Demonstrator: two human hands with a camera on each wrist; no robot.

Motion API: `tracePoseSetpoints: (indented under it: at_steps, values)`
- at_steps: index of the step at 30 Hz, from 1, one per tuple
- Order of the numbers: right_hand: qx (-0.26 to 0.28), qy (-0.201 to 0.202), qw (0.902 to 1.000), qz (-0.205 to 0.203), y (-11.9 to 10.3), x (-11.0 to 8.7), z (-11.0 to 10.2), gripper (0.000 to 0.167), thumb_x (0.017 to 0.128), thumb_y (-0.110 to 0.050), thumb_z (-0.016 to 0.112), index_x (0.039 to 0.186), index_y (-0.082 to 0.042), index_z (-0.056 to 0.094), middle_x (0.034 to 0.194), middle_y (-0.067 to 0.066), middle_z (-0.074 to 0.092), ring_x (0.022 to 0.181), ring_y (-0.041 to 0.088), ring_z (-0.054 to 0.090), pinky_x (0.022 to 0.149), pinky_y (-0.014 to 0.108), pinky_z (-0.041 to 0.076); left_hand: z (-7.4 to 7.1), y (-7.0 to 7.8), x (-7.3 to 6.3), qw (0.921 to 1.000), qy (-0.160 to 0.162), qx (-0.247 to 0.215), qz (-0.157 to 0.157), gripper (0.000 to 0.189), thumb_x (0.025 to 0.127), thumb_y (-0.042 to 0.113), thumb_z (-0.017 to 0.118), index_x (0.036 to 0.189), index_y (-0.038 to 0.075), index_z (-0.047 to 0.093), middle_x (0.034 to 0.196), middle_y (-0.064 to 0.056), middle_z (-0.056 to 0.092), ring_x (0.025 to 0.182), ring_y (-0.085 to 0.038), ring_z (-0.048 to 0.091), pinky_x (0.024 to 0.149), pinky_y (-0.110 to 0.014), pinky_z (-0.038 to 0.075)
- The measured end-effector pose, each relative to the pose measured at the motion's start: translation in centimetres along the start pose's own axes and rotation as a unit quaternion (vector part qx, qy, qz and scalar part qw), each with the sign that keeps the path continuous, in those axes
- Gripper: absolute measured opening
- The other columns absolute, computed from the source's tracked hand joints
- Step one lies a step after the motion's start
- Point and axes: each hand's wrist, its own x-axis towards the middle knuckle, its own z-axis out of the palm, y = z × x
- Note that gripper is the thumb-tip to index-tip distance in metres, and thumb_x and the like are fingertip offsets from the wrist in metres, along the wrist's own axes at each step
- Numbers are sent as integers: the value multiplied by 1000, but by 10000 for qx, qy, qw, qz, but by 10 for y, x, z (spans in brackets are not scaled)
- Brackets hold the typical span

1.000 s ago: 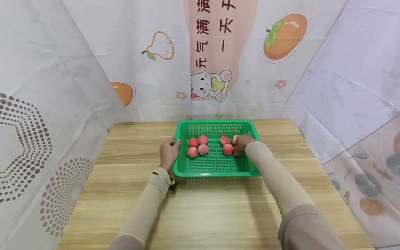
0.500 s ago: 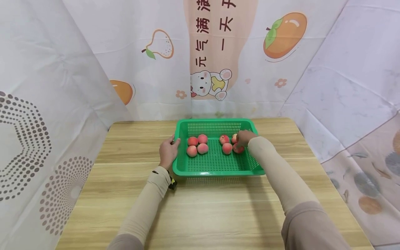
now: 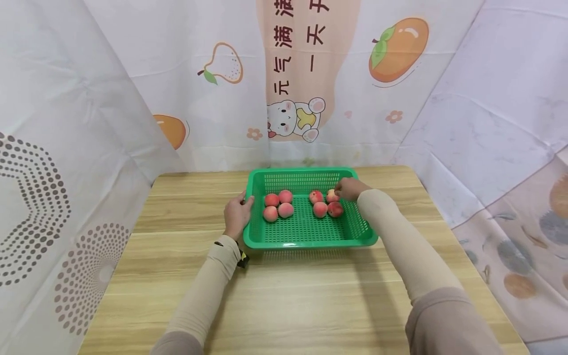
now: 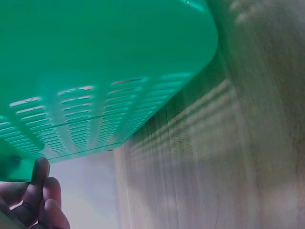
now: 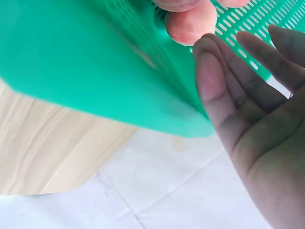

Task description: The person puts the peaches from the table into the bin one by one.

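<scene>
A green plastic basket (image 3: 310,243) with slotted walls holds peaches in two clusters. My left hand (image 3: 237,214) grips its left rim, thumb above and fingers outside; in the left wrist view the fingers (image 4: 39,179) curl at the rim's edge. My right hand (image 3: 351,189) is inside at the right end, by the back right peach (image 3: 332,195). In the right wrist view, its thumb and forefinger tips come together right at the edge of a peach (image 5: 193,24), the other fingers loosely extended. The front right peach (image 3: 335,209) lies uncovered on the basket floor.
The left cluster of several peaches, including a front one (image 3: 270,213), sits apart from the right cluster. The basket stands near the back of a wooden table (image 3: 284,296). A printed fabric curtain (image 3: 222,118) hangs close behind the table.
My right hand has moved back from the front right peach to the back right one, uncovering the front one. My left hand stays on the rim.
</scene>
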Motion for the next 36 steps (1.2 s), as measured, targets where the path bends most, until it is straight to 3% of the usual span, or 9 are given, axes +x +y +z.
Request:
tracePoseSetpoints:
  at_steps: [4, 8, 15, 20, 25, 30, 36]
  values:
    - [211, 99, 9997, -64, 3, -4, -5, 40, 103, -19, 42, 132, 4, 57, 136, 25, 56, 129, 42, 50, 104, 53, 43, -1, 0, 0, 10000, -16, 17, -9, 46, 96, 34, 60, 134, 7, 59, 104, -17, 72, 90, -31, 66, 76, -45, 50]
    - [426, 476, 9979, -117, 5, -9, -10, 40, 103, -22, 45, 130, 4, 59, 134, 24, 57, 126, 41, 52, 103, 54, 43, -1, 1, 0, 10000, -24, 28, -43, 47, 96, 35, 60, 134, 8, 60, 105, -16, 72, 90, -31, 65, 77, -44, 50]
    - [728, 930, 9930, 43, 4, -18, -22, 42, 103, -30, 47, 129, -1, 61, 128, 24, 61, 104, 34, 60, 87, 48, 47, 0, 2, 1, 9999, -6, -54, -85, 45, 96, 32, 60, 133, 6, 61, 94, -14, 68, 81, -27, 59, 74, -39, 46]
    - [1092, 1154, 9872, 111, 4, -21, -23, 43, 102, -33, 48, 130, -3, 61, 128, 23, 62, 116, 38, 59, 95, 53, 47, -1, 3, 2, 9999, -83, 40, -61, 45, 96, 31, 60, 133, 5, 60, 91, -13, 66, 80, -27, 58, 73, -38, 45]
    - [1291, 1404, 9815, 164, 7, -26, -25, 47, 102, -37, 48, 132, -2, 58, 129, 25, 60, 118, 40, 57, 98, 55, 46, -3, 3, 3, 9993, -311, 213, -16, 46, 98, 34, 57, 135, 6, 59, 92, -12, 65, 80, -26, 57, 72, -36, 44]
    - [1275, 1774, 9758, 84, 11, -32, -26, 52, 102, -41, 47, 131, 1, 58, 126, 26, 61, 113, 41, 59, 94, 54, 47, -7, 5, 1, 9983, -480, -189, -267, 45, 97, 32, 59, 135, 8, 58, 100, -14, 66, 87, -27, 60, 75, -38, 47]
    - [1328, 1901, 9726, 145, 18, -38, -26, 52, 102, -39, 47, 132, 1, 57, 129, 28, 58, 116, 44, 56, 96, 57, 45, -12, 8, 4, 9947, -735, -544, -472, 47, 98, 30, 57, 138, 6, 55, 111, -17, 64, 97, -29, 61, 81, -41, 50]
